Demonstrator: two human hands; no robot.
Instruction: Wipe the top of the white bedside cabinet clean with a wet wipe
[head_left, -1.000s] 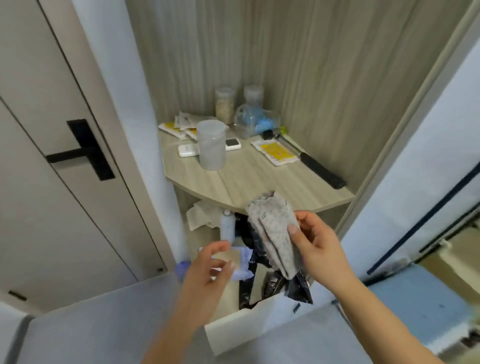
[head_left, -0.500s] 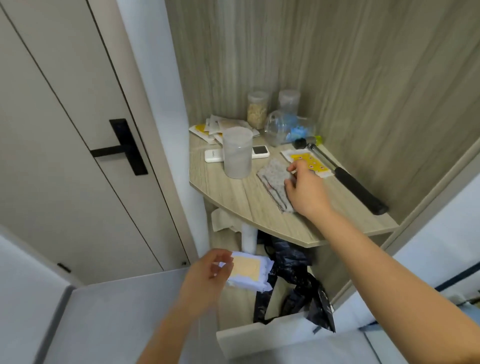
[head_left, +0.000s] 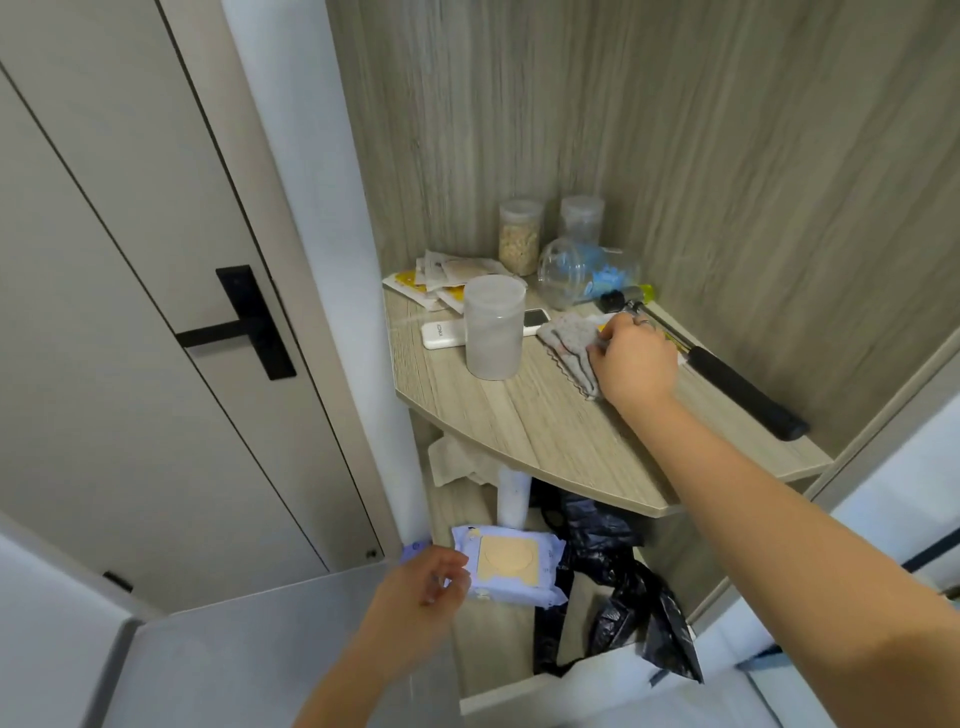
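Note:
The white bedside cabinet top (head_left: 234, 665) fills the lower left, below my arms. My left hand (head_left: 421, 587) grips a pale purple wet wipe pack (head_left: 511, 564) with a tan lid flap, held over the open compartment under the shelf. My right hand (head_left: 634, 364) reaches onto the wooden corner shelf (head_left: 519, 421) and presses down on a grey speckled cloth (head_left: 566, 338) that lies flat there, fingers curled on its right side. No loose wipe is visible.
The shelf carries a frosted plastic container (head_left: 492, 327), a white remote (head_left: 441, 332), jars (head_left: 519, 236), sachets and a black-handled hammer (head_left: 743, 389). Black plastic bags (head_left: 623, 597) fill the compartment below. A door with a black handle (head_left: 249, 322) stands at left.
My right hand carried the grey cloth from in front of the shelf onto its top and laid it flat. My left hand picked up the wipe pack and holds it low.

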